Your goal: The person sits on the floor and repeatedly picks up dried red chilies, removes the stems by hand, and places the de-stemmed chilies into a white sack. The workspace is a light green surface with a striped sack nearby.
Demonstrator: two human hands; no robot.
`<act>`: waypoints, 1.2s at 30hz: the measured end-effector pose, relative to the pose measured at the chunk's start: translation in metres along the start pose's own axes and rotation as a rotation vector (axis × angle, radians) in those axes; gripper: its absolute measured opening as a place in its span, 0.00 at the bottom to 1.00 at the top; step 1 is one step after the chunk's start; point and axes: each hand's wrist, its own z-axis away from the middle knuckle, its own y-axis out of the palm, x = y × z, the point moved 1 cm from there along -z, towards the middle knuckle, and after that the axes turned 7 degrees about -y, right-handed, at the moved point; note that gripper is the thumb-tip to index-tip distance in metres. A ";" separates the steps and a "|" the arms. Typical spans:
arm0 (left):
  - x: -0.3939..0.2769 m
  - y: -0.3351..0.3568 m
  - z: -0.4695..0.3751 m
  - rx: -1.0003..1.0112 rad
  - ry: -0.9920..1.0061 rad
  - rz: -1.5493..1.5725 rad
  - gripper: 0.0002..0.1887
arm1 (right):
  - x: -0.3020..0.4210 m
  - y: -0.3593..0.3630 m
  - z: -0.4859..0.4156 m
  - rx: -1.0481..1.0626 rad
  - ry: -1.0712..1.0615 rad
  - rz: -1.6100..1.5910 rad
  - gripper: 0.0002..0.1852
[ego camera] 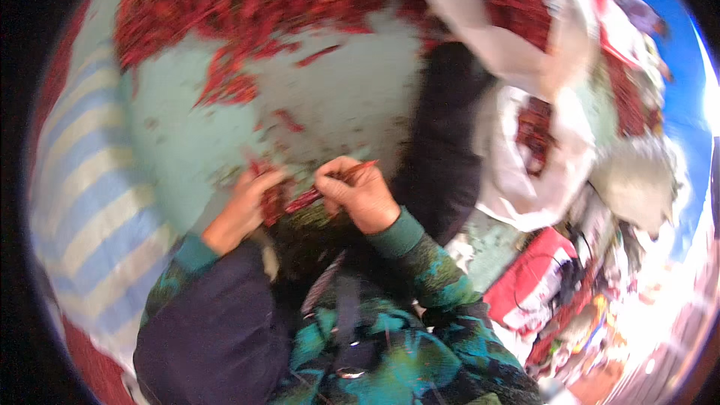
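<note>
My left hand (pixel 244 205) is closed around several dried red chili peppers (pixel 273 202), blurred at its fingers. To its right, my right hand (pixel 357 194) pinches a red chili pepper (pixel 361 167) between thumb and fingers, its tip pointing right. Another dark red chili (pixel 304 200) lies between the two hands, touching the right fingers. Small greenish stem bits (pixel 309 216) are heaped just below the hands, near my lap. Loose chilies (pixel 289 121) lie beyond the hands on a pale green sheet (pixel 337 84).
A large heap of red chilies (pixel 225 0) spreads across the far side. A blue-and-cream striped cloth (pixel 101 180) lies at left. At right stand a white sack (pixel 568 191) holding chilies and a red-and-white bag (pixel 531 281). A person (pixel 630 3) is at the upper right.
</note>
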 end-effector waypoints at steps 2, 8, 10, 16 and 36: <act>0.003 -0.002 0.011 0.010 0.005 0.059 0.07 | 0.038 -0.023 0.017 -0.143 -0.209 0.155 0.03; 0.006 -0.002 0.009 0.027 -0.021 0.102 0.06 | 0.172 -0.163 0.074 -0.865 -0.814 1.139 0.04; 0.001 0.008 0.009 0.020 -0.065 0.090 0.07 | 0.191 -0.210 0.099 -0.980 -0.418 1.701 0.15; 0.000 -0.016 0.011 0.013 -0.019 0.116 0.08 | 0.138 -0.161 0.048 -0.776 -0.461 1.611 0.19; 0.000 -0.030 0.004 -0.188 0.121 0.220 0.10 | -0.055 0.056 -0.062 0.131 -0.503 1.155 0.07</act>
